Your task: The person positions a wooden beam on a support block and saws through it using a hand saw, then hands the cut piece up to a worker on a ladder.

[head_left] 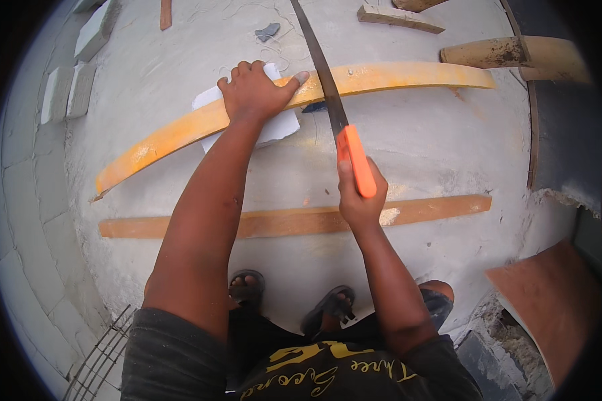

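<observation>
A long yellowish wooden plank [398,75] lies across the floor in front of me, looking bowed through the lens. Beneath its left half sits a white block [279,129] that props it up. My left hand [253,90] presses on the plank over the block, thumb stretched along the wood toward the blade. In my right hand [364,194] is a handsaw [322,67], gripped by its orange handle. The blade crosses the plank just right of my left thumb and points away from me. Whether its teeth have cut into the wood cannot be made out.
A brown wooden strip [287,222] lies on the concrete floor between the plank and my sandalled feet. Pale blocks [80,90] stand at the left by a block wall. Wood offcuts [401,19] and a round log [485,52] lie far right. Wire mesh [100,354] is near left.
</observation>
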A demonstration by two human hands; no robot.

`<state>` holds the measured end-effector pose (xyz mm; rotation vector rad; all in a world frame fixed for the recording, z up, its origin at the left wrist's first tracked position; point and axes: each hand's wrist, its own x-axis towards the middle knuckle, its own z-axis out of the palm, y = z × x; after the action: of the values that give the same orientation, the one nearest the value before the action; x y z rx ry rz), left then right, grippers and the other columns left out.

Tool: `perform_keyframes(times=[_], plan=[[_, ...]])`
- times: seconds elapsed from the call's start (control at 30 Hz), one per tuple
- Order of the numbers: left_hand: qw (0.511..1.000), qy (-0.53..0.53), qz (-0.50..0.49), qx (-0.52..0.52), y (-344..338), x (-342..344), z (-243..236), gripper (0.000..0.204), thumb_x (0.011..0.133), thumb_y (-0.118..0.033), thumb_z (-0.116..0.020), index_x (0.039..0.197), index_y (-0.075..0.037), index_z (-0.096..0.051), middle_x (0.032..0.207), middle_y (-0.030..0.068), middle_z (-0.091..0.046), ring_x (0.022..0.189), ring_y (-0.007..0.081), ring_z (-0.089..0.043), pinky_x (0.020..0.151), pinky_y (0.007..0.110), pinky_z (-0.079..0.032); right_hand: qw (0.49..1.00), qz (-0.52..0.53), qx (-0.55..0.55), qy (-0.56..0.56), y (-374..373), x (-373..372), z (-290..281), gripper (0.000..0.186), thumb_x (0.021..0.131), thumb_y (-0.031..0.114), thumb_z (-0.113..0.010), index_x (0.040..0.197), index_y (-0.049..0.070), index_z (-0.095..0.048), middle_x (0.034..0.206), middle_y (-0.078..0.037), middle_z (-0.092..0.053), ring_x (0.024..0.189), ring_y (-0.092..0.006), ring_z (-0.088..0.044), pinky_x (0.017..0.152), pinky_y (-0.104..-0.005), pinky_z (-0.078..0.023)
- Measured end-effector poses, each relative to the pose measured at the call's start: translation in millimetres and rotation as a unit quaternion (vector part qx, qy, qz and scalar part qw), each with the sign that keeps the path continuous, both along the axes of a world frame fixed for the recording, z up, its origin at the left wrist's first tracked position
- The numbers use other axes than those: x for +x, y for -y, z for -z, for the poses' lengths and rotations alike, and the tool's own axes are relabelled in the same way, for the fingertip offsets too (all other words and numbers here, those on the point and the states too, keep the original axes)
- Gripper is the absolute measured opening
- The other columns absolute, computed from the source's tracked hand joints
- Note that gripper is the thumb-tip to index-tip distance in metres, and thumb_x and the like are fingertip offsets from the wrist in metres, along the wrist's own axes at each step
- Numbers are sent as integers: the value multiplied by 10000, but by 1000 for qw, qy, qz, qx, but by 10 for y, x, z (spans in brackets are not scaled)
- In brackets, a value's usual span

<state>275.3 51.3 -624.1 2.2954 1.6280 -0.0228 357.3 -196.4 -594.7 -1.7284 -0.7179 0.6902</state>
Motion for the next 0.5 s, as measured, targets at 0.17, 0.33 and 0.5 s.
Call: perform_keyframes(times=[0.17,0.33,0.5], plan=[[1000,-14,-6,-2,-18,-1,-10,1044,776,-897,-514,1322,-15,-633,1281,162,-610,1275,286,-535,1100,497,-307,999,-3,-35,5,36,47,-17,317,1007,263,-680,823,19,-598,621,-52,-540,551,-119,-471,549,-304,-413],[999,-12,-9,31,1,-8,41,970,808,-837,-543,1331,-25,-629,1254,155,-622,1225,272,-561,1053,452,-341,991,-47,-29,123,1237,-149,-376,248,945,178,-718,834,-30,-640,607,-83,-581,467,-170,-560,504,-317,-453],[999,-21,4,43,15,20,-21,977,813,-844,-528,1339,-27,-625,1261,156,-620,1236,266,-557,1064,462,-334,1000,-9,-16,8,-128,81,2,409,973,273,-733,751,30,-490,591,-36,-490,523,-113,-396,517,-302,-371]])
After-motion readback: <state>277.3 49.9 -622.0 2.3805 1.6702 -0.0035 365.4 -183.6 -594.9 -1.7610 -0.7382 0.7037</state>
